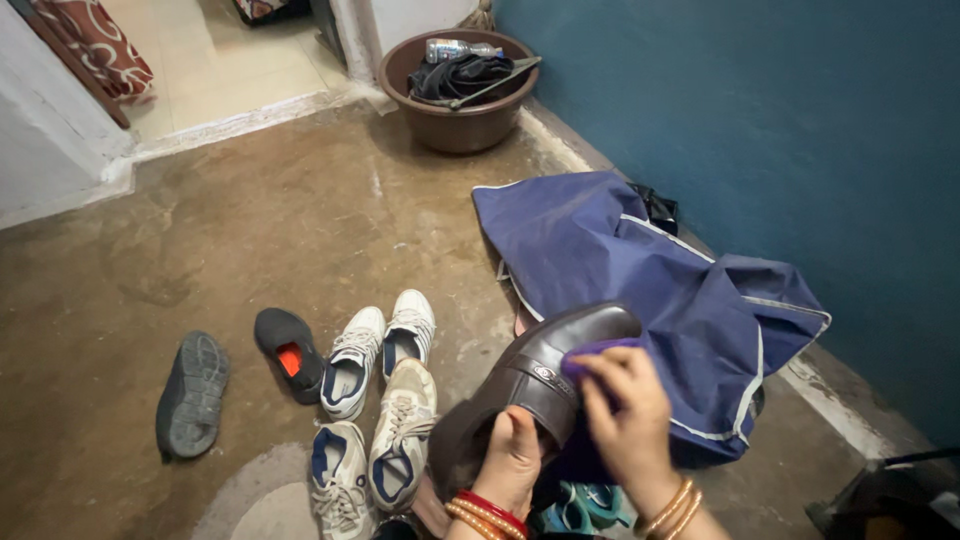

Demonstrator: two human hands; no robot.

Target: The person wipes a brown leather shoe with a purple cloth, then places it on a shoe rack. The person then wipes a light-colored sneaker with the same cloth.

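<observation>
A dark brown glossy leather shoe (545, 375) sits raised above the concrete floor (200, 250), toe pointing away. The left hand (512, 458) grips its opening, fingers tucked inside, while the right hand (628, 415) presses a purple cloth (590, 352) against its upper. Just behind lies a crumpled navy fabric bag (640, 270). To the left are white sneakers (375, 400) and two black slip-on shoes (240, 375); farther off stands a brown plastic tub (460, 120).
</observation>
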